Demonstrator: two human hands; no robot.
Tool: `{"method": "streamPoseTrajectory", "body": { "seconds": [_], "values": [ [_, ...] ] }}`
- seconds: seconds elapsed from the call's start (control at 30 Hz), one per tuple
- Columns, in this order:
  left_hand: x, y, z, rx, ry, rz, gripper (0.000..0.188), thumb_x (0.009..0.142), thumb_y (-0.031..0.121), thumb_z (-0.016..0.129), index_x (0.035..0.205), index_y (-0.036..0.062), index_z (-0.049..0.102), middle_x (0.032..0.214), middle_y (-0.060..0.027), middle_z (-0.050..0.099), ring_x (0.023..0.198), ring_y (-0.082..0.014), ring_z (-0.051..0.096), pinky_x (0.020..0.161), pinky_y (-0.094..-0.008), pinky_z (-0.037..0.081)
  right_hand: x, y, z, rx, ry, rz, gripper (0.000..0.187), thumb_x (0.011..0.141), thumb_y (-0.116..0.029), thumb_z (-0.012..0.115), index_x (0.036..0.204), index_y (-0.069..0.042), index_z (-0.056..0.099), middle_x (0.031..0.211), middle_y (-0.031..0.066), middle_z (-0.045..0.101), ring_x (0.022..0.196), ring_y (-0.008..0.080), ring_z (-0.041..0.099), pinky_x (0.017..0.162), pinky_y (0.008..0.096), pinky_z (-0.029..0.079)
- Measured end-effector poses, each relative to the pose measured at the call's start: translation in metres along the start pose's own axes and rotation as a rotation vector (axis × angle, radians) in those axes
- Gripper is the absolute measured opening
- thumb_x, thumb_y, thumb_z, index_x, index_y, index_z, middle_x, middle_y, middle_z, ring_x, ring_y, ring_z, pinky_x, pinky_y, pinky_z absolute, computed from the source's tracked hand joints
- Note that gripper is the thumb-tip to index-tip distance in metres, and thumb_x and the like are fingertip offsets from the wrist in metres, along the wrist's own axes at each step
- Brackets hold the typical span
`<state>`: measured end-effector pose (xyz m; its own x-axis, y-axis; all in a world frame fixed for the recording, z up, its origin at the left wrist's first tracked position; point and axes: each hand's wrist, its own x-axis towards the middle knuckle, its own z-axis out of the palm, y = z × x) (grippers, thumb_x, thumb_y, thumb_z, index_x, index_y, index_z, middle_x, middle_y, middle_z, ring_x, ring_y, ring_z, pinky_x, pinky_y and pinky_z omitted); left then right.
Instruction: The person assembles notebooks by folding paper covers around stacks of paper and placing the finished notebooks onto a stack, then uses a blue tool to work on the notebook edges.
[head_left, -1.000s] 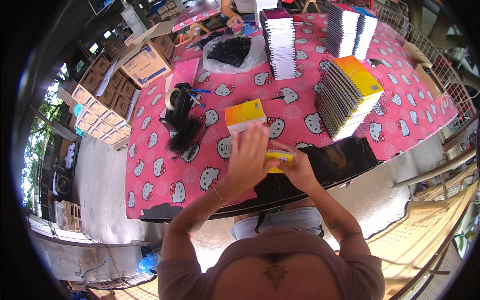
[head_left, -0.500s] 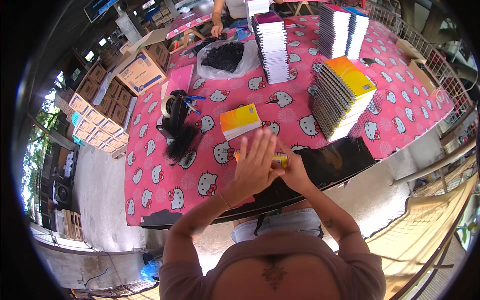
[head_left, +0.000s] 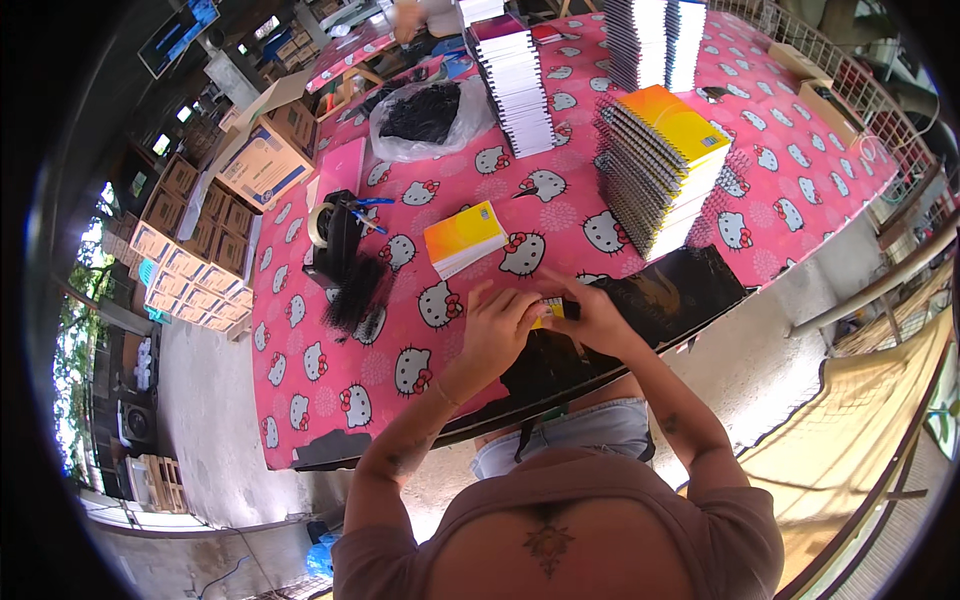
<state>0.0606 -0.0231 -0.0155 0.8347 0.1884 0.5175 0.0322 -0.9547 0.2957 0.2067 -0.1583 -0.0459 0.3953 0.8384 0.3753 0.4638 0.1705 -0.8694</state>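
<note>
Near the table's front edge, my left hand (head_left: 500,328) and my right hand (head_left: 600,318) meet over a small yellow notebook (head_left: 546,314). My left fingers are curled, with their tips at its edge. My right hand grips it from the other side, thumb in front. Most of this notebook is hidden by my fingers. Just beyond lies a small stack of yellow-orange notebooks (head_left: 466,238). To the left, a heap of black binding coils (head_left: 358,298) sits by a black tape dispenser (head_left: 342,225) with blue pens.
A tall stack of coil-bound yellow notebooks (head_left: 672,170) stands to the right, with a dark-covered stack (head_left: 512,90) farther back. Behind lies a plastic bag of black coils (head_left: 428,118). Cardboard boxes (head_left: 262,160) are piled at left. A black board (head_left: 655,300) lines the front edge.
My left hand was flat with fingers stretched over the notebook; its fingers are now curled at the notebook's edge. The view has shifted slightly. A person's hand at the back has moved.
</note>
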Motion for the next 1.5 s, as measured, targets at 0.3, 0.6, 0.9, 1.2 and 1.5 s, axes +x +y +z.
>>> {"method": "streamPoseTrajectory", "body": {
  "seconds": [0.3, 0.6, 0.9, 1.2, 1.5],
  "values": [
    [-0.001, 0.002, 0.001, 0.023, 0.022, 0.021, 0.015, 0.093, 0.021, 0.067, 0.101, 0.0099, 0.065, 0.082, -0.0038, 0.066, 0.080, -0.0222, 0.066, 0.100, -0.0448, 0.037, 0.001, 0.006, -0.030, 0.220, -0.077, 0.139, 0.019, 0.087, 0.005, 0.068, 0.107, 0.005, 0.070, 0.090, 0.0088, 0.072, 0.084, 0.0103, 0.068, 0.074, 0.0269, 0.057],
    [0.005, 0.002, -0.001, 0.076, -0.032, 0.031, 0.014, 0.096, 0.023, 0.063, 0.096, 0.0096, 0.063, 0.077, -0.0048, 0.064, 0.077, -0.0240, 0.064, 0.102, -0.0463, 0.037, 0.021, 0.012, -0.045, 0.155, -0.255, 0.091, 0.014, 0.088, -0.005, 0.070, 0.100, 0.002, 0.070, 0.081, 0.0067, 0.071, 0.074, 0.0081, 0.065, 0.065, 0.0260, 0.053],
    [0.016, 0.017, -0.025, 0.082, -0.051, 0.083, 0.012, 0.088, 0.011, 0.065, 0.098, 0.0046, 0.066, 0.081, -0.0113, 0.064, 0.079, -0.0309, 0.064, 0.075, -0.0416, 0.050, 0.013, -0.024, -0.024, -0.231, 0.138, -0.047, 0.017, 0.076, -0.007, 0.072, 0.091, -0.008, 0.064, 0.080, 0.0093, 0.067, 0.071, 0.0324, 0.068, 0.063, 0.0420, 0.053],
    [0.228, 0.062, -0.064, -0.150, 0.633, 0.575, 0.030, 0.086, 0.001, 0.065, 0.116, 0.0021, 0.066, 0.101, -0.0119, 0.068, 0.086, -0.0313, 0.064, 0.074, -0.0417, 0.053, 0.038, -0.076, -0.207, -0.538, 0.756, -0.198, 0.065, 0.082, -0.021, 0.080, 0.139, -0.004, 0.053, 0.145, 0.0213, 0.049, 0.135, 0.0358, 0.046, 0.112, 0.0450, 0.036],
    [0.305, 0.136, -0.090, -0.979, 0.358, -0.020, 0.031, 0.089, 0.007, 0.069, 0.111, -0.0036, 0.050, 0.100, -0.0107, 0.065, 0.077, -0.0189, 0.069, 0.063, -0.0321, 0.059, 0.051, -0.177, -0.191, -1.307, 0.576, -0.573, 0.070, 0.074, -0.008, 0.081, 0.139, -0.010, 0.054, 0.139, 0.0139, 0.056, 0.124, 0.0365, 0.055, 0.105, 0.0426, 0.045]
  ]
}}
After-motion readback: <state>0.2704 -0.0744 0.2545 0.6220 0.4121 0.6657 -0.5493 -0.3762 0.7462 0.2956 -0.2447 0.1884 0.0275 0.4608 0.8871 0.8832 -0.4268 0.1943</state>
